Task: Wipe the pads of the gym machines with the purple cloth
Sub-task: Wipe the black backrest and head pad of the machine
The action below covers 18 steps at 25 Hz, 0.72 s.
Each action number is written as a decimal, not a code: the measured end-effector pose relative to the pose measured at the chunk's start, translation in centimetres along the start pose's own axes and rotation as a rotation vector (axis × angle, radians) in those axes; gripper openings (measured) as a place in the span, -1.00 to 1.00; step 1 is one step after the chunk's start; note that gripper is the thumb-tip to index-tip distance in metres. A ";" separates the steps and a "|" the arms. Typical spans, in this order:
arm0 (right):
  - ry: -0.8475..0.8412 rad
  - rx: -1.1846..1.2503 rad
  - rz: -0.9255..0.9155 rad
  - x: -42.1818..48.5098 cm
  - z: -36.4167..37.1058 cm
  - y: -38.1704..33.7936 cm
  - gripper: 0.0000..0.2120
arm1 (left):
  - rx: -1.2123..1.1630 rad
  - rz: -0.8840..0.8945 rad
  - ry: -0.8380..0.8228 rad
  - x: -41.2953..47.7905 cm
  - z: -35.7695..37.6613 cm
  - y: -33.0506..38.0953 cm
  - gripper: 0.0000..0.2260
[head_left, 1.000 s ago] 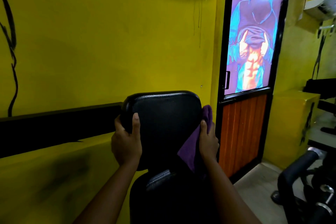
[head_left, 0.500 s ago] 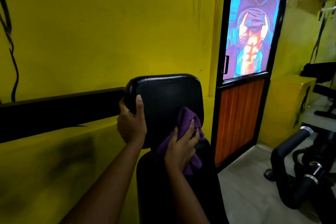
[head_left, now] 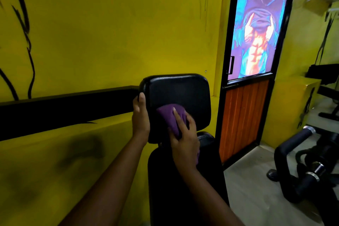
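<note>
Reaching up from the bottom edge of the frame, two bare forearms cross the lower back pad [head_left: 183, 185], a tall black cushion in the lower centre. Just above it sits the upper pad [head_left: 181, 90], a black rounded rectangle standing upright at mid frame. The left grip [head_left: 140, 118] clasps that pad's left edge, with the thumb lying up along the front face and the fingers curled out of sight behind. The right grip [head_left: 185, 140] lies flat, fingers stretched out, pressing the purple cloth [head_left: 167, 114] against the lower left part of the upper pad's face. The cloth is bunched under the palm, and a bit of it shows again below the wrist side.

Behind the pads, a yellow wall [head_left: 110, 24] fills the left and centre, crossed by a black band [head_left: 64, 105] at mid height. Right of centre stands a black-framed door [head_left: 244, 119] with orange slats below and a bright torso poster [head_left: 260, 27] above. At lower right, a black machine [head_left: 293, 143] with a chrome-capped handle stands on the pale floor [head_left: 247, 189].
</note>
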State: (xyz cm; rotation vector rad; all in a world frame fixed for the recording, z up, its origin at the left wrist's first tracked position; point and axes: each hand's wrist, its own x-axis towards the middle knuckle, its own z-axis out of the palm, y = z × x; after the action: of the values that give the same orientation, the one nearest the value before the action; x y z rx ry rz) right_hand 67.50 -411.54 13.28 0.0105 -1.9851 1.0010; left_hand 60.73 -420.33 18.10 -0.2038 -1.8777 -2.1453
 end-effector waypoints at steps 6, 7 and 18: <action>-0.036 -0.391 -0.346 8.8 5.2 -4.9 -0.49 | -0.316 -0.082 -0.029 -1.6 -2.0 0.3 -0.64; 0.024 -0.430 -0.369 8.3 5.8 -4.3 -0.50 | -0.327 -0.095 -0.004 -1.4 -2.2 0.0 -0.63; 0.175 -0.366 -0.367 5.4 6.2 -1.1 -0.51 | -0.281 -0.071 0.035 -0.3 -2.6 -1.2 -0.53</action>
State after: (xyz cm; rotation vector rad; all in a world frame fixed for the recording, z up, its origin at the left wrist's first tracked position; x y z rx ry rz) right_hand 60.25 -414.42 16.09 0.0803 -1.8879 0.3850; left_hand 60.88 -422.69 16.52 -0.1567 -1.5807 -2.4398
